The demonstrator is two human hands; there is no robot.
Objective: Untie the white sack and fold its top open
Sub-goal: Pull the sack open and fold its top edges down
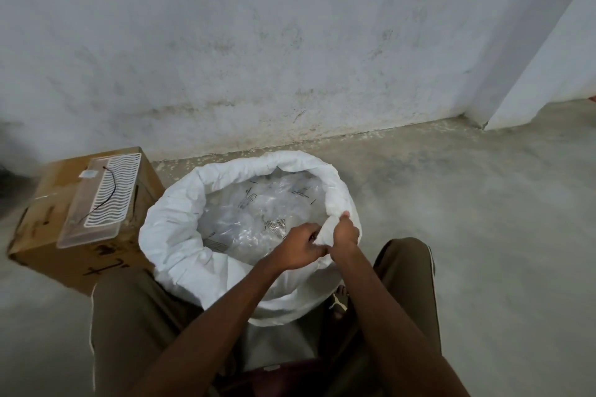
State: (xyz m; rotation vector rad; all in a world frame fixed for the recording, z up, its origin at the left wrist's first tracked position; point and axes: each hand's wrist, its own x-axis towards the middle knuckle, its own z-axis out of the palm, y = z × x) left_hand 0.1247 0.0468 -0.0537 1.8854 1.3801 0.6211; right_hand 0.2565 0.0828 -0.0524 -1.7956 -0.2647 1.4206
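Both hands meet at the near right rim of the white woven sack (174, 229), which stands on the concrete floor (467, 203) between my knees. My left hand (298, 248) and right hand (343, 230) each pinch the rolled-down rim fabric. Clear plastic packets (254, 213) fill the open mouth. Farther left sits a brown cardboard box (38, 229) bearing a translucent plastic tray (96, 203).
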